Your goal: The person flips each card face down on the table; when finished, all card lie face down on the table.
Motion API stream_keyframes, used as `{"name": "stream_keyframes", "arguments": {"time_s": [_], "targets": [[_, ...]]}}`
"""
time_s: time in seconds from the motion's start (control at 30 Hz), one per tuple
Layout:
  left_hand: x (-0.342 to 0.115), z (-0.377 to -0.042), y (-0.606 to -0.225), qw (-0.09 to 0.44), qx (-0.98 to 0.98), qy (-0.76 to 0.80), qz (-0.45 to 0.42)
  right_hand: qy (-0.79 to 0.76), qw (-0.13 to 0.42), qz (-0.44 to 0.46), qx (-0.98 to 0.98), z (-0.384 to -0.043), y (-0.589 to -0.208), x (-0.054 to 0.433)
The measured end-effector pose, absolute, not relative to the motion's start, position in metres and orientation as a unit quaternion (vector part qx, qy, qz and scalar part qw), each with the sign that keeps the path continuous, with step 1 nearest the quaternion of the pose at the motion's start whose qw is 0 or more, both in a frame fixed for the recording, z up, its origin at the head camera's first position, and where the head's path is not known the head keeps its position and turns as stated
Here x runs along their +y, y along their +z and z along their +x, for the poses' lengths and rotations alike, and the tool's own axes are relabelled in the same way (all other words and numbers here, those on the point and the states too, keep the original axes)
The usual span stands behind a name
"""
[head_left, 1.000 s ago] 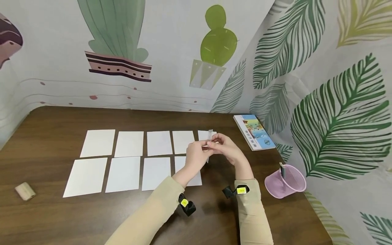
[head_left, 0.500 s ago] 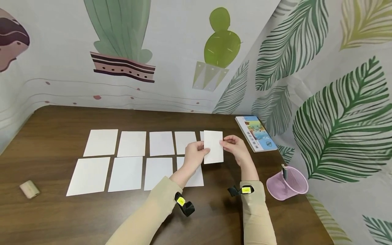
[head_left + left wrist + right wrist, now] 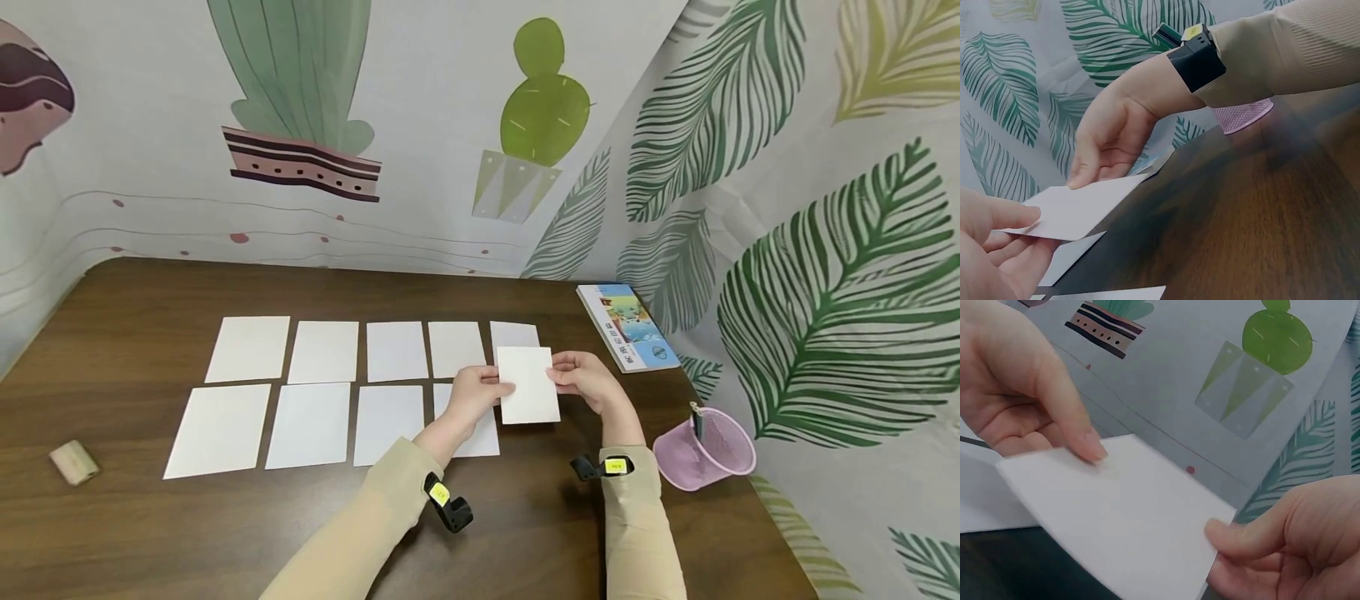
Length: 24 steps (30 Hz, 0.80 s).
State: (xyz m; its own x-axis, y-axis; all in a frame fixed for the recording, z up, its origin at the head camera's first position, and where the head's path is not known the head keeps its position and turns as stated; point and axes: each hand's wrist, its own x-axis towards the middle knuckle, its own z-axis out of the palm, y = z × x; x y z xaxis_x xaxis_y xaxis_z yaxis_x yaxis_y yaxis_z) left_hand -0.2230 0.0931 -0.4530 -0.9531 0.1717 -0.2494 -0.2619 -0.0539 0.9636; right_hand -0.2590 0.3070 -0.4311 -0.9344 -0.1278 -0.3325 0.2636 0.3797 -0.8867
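Note:
A blank white paper card (image 3: 528,392) is held up between both hands over the right end of the laid-out sheets. My left hand (image 3: 474,397) pinches its left edge, thumb on top and fingers beneath. At the opposite edge my right hand (image 3: 592,382) pinches it in the same way. The left wrist view shows the card (image 3: 1085,206) tilted, with the fingers of the left hand (image 3: 1010,244) under it. In the right wrist view the card (image 3: 1129,512) spans the space between both thumbs.
Several white sheets (image 3: 311,425) lie in two rows on the brown table (image 3: 225,550). At the right stand a pink mesh cup (image 3: 690,458) and a picture-covered book (image 3: 630,327). A small beige block (image 3: 73,463) lies at far left. A patterned cloth (image 3: 420,125) hangs behind.
The card was edge-on between the hands, then turned its flat face to the head camera. It has since come lower and nearer, uncovering more of the top-right sheet; the right hand moved slightly right.

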Motion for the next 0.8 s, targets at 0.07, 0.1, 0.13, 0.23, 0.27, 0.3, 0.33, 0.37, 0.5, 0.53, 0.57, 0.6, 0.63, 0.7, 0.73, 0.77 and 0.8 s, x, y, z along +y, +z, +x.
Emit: {"name": "stream_keyframes", "arguments": {"time_s": [0.07,0.1,0.13,0.23,0.27,0.3,0.33,0.37,0.5,0.53,0.57,0.6,0.63,0.7,0.73,0.77,0.8], "targets": [[0.092,-0.223,-0.454,0.151,0.665,0.731,-0.035,-0.544,0.193,0.044,0.815,-0.258,-0.433,0.31],[0.091,-0.222,-0.454,0.152,0.661,0.734,-0.036,-0.54,0.201,0.046,0.816,-0.257,-0.434,0.313],[0.09,-0.222,-0.455,0.151,0.66,0.735,-0.039,-0.534,0.209,0.044,0.818,-0.256,-0.435,0.314],[0.088,-0.221,-0.454,0.147,0.665,0.731,-0.045,-0.522,0.226,0.045,0.821,-0.253,-0.438,0.318],[0.087,-0.221,-0.453,0.146,0.668,0.728,-0.046,-0.519,0.231,0.045,0.822,-0.253,-0.439,0.319],[0.086,-0.22,-0.452,0.144,0.671,0.725,-0.048,-0.515,0.234,0.046,0.823,-0.252,-0.439,0.319],[0.086,-0.22,-0.452,0.142,0.675,0.723,-0.049,-0.511,0.237,0.048,0.825,-0.251,-0.44,0.319],[0.085,-0.219,-0.451,0.142,0.679,0.719,-0.049,-0.509,0.239,0.051,0.826,-0.251,-0.441,0.319],[0.083,-0.217,-0.451,0.151,0.682,0.714,-0.046,-0.5,0.248,0.054,0.828,-0.249,-0.443,0.317],[0.083,-0.216,-0.451,0.156,0.683,0.712,-0.044,-0.496,0.249,0.053,0.83,-0.249,-0.443,0.316],[0.083,-0.215,-0.45,0.161,0.684,0.71,-0.04,-0.493,0.25,0.053,0.832,-0.249,-0.443,0.316],[0.083,-0.214,-0.45,0.168,0.685,0.708,-0.036,-0.49,0.25,0.053,0.834,-0.248,-0.444,0.315],[0.083,-0.213,-0.451,0.175,0.686,0.706,-0.033,-0.487,0.25,0.057,0.835,-0.248,-0.444,0.315],[0.084,-0.212,-0.451,0.182,0.689,0.701,-0.024,-0.482,0.249,0.059,0.838,-0.249,-0.446,0.314],[0.085,-0.211,-0.452,0.183,0.69,0.699,-0.021,-0.479,0.248,0.059,0.84,-0.249,-0.446,0.314],[0.085,-0.211,-0.452,0.184,0.691,0.699,-0.018,-0.478,0.248,0.062,0.84,-0.249,-0.447,0.313],[0.086,-0.21,-0.453,0.185,0.691,0.698,-0.018,-0.476,0.248,0.064,0.841,-0.249,-0.447,0.313]]}}
